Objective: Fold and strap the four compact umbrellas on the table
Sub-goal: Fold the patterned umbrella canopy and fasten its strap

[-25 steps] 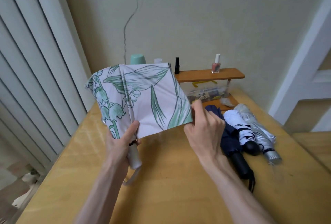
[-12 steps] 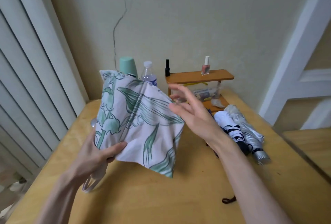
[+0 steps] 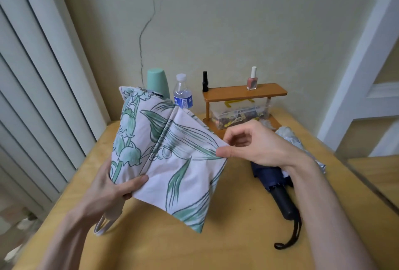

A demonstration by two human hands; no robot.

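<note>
A white umbrella with a green leaf print (image 3: 168,155) hangs loose above the wooden table (image 3: 226,243). My left hand (image 3: 108,190) grips its lower end by the handle, and a white wrist loop dangles beneath. My right hand (image 3: 252,144) pinches the fabric's right corner between thumb and fingers. A navy umbrella (image 3: 274,181) with a black handle and strap lies to the right, partly under my right forearm. Behind it a silver umbrella (image 3: 289,138) shows. A third one is mostly hidden by my arm.
At the back stand a mint cup (image 3: 157,82), a water bottle (image 3: 183,92) and a small wooden shelf (image 3: 244,93) bearing two nail polish bottles, with a clear plastic box (image 3: 239,114) under it. White slats line the left; a white door frame stands on the right.
My right hand was open beside the fabric half a second ago; now it pinches the right corner. The canopy has turned and spread downward. The view has shifted slightly.
</note>
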